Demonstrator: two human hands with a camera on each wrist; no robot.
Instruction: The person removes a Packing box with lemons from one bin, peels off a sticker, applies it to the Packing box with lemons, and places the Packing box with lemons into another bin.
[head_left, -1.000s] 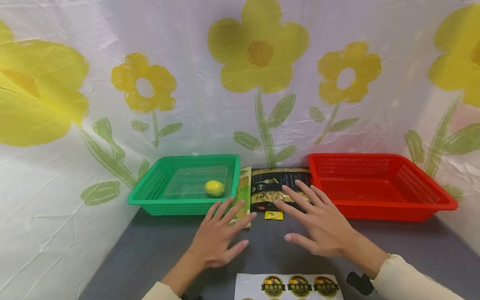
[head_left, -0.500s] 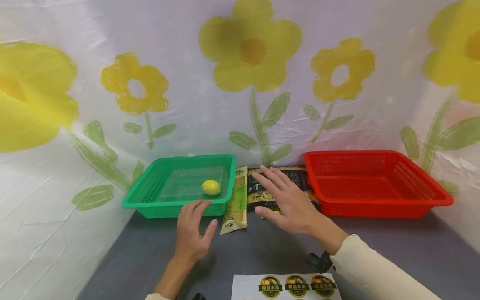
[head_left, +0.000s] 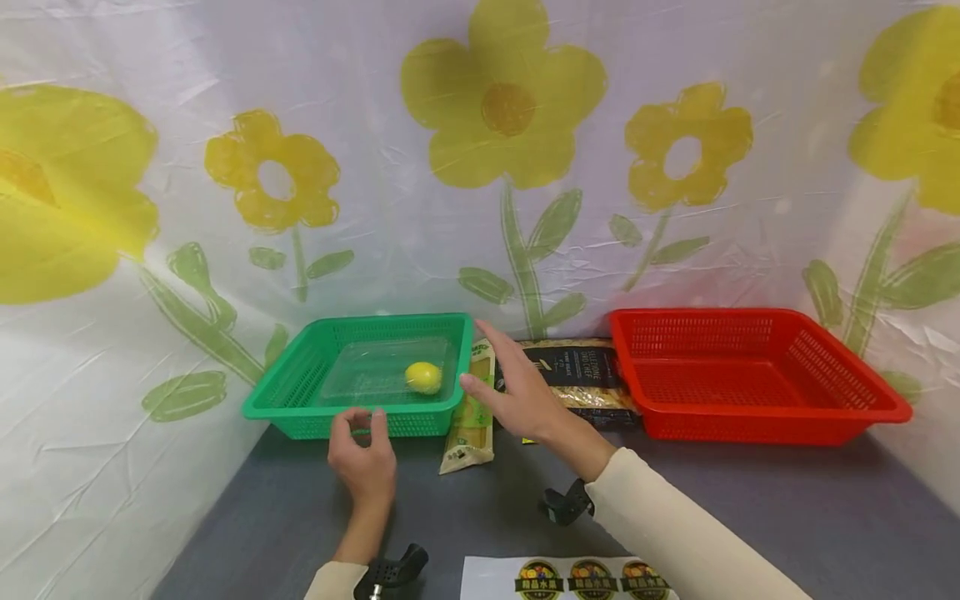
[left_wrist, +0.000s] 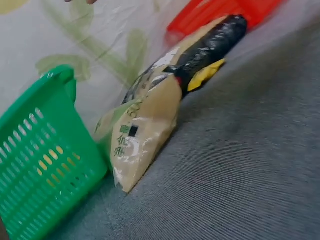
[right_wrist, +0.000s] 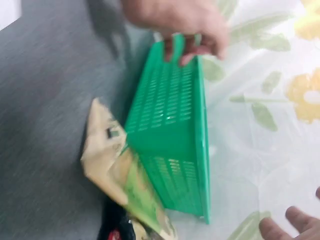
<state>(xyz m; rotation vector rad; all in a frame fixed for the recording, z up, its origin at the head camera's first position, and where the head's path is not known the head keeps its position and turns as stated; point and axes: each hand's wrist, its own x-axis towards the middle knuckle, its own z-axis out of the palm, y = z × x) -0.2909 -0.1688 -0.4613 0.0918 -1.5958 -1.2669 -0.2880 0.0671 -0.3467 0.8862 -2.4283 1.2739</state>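
Note:
A green basket stands at the back left, with a clear plastic container and a yellow lemon inside. My left hand is at the basket's front rim, fingers loosely bent with a gap to the thumb. In the right wrist view that hand overlaps the basket's upper edge; contact cannot be told. My right hand is beside the basket's right rim, fingers extended and thumb close to the rim. It partly covers a noodle packet and a black pasta bag.
A red basket stands at the back right. A small yellow packet lies before the pasta bag. A sheet of round fruit stickers lies at the table's near edge. A flowered curtain hangs behind.
Both hands have moved left toward the green basket, the left to its front rim and the right to its right side. The left fingers are more bent. The basket looks unmoved.

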